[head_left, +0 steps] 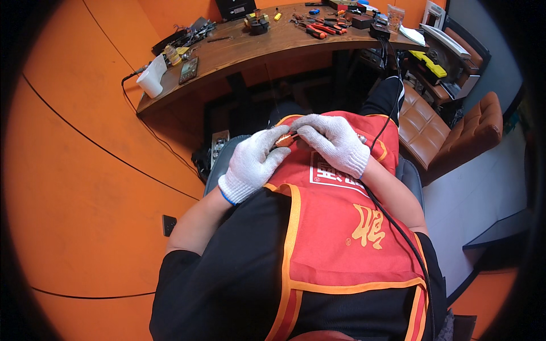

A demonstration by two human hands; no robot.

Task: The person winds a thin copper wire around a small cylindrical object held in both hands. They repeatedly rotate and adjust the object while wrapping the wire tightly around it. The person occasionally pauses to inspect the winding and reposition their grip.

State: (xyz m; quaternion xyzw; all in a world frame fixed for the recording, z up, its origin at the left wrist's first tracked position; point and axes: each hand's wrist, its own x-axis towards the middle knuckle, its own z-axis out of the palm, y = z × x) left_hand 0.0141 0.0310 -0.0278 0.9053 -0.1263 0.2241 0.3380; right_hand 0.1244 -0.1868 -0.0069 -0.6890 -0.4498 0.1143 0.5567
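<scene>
Left hand (254, 162) grips a small copper-coloured piece (284, 140); right hand (333, 142) curls around a mostly hidden item (362, 138). Red apron (335, 267) (yellow-edged) bears white and yellow lettering (371, 226)

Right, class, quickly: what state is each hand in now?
Left hand: closed on a small copper-coloured piece.
Right hand: fingers curled at that piece; what it grips, if anything, cannot be told.

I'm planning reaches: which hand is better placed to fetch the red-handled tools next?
Probably the right hand: it is nearer the red-handled tools on the desk than the left hand, which holds a copper-coloured piece.
</scene>
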